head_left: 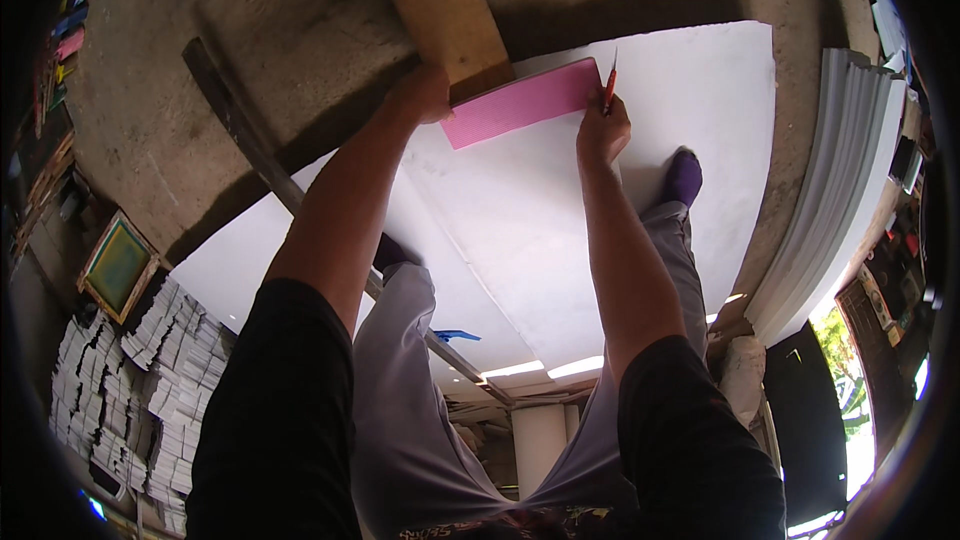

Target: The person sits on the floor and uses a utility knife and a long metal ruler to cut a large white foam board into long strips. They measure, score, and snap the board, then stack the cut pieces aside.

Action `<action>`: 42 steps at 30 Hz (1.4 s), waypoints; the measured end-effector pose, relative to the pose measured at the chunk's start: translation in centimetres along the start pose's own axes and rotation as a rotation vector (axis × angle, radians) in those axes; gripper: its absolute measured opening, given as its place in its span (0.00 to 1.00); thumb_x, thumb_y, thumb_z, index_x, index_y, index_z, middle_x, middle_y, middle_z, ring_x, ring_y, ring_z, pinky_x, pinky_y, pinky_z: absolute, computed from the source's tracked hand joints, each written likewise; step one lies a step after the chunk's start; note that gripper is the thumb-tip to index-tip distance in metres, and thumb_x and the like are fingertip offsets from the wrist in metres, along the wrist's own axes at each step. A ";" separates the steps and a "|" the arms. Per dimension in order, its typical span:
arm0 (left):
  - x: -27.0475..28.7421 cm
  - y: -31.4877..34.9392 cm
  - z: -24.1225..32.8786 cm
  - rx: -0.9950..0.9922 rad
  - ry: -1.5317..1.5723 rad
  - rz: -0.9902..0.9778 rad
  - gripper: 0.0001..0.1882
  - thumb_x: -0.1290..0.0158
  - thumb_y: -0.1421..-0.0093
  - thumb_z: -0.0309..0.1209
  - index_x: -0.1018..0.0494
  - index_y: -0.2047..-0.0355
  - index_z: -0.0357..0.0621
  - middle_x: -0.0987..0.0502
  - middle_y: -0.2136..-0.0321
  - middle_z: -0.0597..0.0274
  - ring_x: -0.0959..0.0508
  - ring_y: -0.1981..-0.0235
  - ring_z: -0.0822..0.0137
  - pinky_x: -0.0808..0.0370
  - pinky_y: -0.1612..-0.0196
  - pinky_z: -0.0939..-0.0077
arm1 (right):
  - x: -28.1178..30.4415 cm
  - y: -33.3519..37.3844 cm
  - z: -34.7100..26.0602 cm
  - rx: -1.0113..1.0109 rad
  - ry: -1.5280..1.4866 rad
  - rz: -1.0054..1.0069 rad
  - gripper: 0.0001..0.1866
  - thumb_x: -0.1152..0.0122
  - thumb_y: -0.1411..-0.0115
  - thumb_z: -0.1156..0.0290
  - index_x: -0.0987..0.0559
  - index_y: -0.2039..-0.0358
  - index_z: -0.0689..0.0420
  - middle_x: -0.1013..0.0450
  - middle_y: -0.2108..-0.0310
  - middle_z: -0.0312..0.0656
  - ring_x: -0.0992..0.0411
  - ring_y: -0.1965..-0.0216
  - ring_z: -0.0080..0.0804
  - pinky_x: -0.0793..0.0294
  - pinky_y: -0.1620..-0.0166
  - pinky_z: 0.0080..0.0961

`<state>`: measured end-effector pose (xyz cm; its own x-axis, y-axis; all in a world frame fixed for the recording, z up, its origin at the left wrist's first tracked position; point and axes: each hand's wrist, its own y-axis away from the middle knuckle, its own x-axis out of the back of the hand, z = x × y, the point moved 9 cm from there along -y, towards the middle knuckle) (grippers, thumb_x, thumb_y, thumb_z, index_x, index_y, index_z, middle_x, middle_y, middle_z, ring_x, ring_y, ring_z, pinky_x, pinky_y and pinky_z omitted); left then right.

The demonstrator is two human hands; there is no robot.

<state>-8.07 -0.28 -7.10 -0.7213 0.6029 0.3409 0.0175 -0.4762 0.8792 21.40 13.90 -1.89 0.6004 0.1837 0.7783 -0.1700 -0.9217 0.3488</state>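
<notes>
My left hand (424,94) is closed on the left end of a flat pink board (520,108) with a fine ruled pattern. That board lies over the far part of a large white sheet (520,230). At its right end is my right hand (604,130), closed around a slim red-handled tool (611,86) with a thin pointed tip aimed away from me. Whether the right fingers also press on the pink board cannot be told. Just beyond my left hand, a brown wooden board (445,15) reaches away across the floor.
My sock-clad foot (684,176) stands on the white sheet; the other is by my left arm. A long dark bar (235,115) crosses under my left arm. Stacked white sheets (825,180) stand at right, paper piles (185,360) at left. A blue tool (456,336) lies between my legs.
</notes>
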 end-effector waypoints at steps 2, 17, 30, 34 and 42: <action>0.5 0.5 0.7 -0.015 -0.028 -0.005 0.23 0.25 0.50 0.33 0.17 0.56 0.37 0.16 0.58 0.41 0.15 0.52 0.48 0.18 0.49 0.57 | 0.0 0.1 0.2 -0.051 -0.019 -0.016 0.18 0.34 0.35 0.57 0.15 0.58 0.61 0.20 0.70 0.48 0.21 0.67 0.44 0.25 0.59 0.38; 0.2 0.5 0.9 -0.120 0.017 0.011 0.18 0.27 0.48 0.33 0.16 0.59 0.37 0.15 0.62 0.44 0.14 0.58 0.51 0.18 0.55 0.59 | 0.2 0.2 -0.4 -0.051 0.050 0.016 0.19 0.33 0.36 0.56 0.14 0.57 0.59 0.18 0.67 0.48 0.20 0.64 0.46 0.24 0.57 0.40; 0.3 0.1 2.0 -0.124 -0.124 -0.043 0.20 0.29 0.46 0.36 0.16 0.57 0.37 0.15 0.60 0.45 0.14 0.56 0.50 0.18 0.54 0.58 | 0.7 1.3 -0.8 -0.032 0.024 -0.005 0.20 0.36 0.33 0.58 0.18 0.51 0.61 0.20 0.66 0.48 0.21 0.63 0.45 0.24 0.56 0.41; 0.9 0.5 2.5 -0.032 -0.185 -0.093 0.22 0.29 0.46 0.35 0.18 0.53 0.38 0.15 0.55 0.46 0.16 0.51 0.50 0.18 0.51 0.57 | 1.2 7.1 -1.2 0.048 -0.049 -0.045 0.21 0.47 0.27 0.64 0.28 0.40 0.64 0.22 0.55 0.56 0.22 0.56 0.50 0.25 0.52 0.44; 0.5 -1.1 2.2 -0.055 -0.219 0.026 0.24 0.29 0.47 0.33 0.18 0.50 0.40 0.16 0.52 0.48 0.17 0.48 0.51 0.18 0.48 0.57 | -5.6 23.7 -3.5 0.396 0.159 -0.649 0.20 0.47 0.26 0.62 0.32 0.38 0.55 0.24 0.58 0.52 0.21 0.58 0.54 0.20 0.59 0.51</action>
<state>-6.92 1.89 -7.15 -0.5532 0.7118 0.4327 -0.0082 -0.5241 0.8516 11.28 -7.76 3.80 0.3603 0.7475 0.5580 0.4868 -0.6609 0.5711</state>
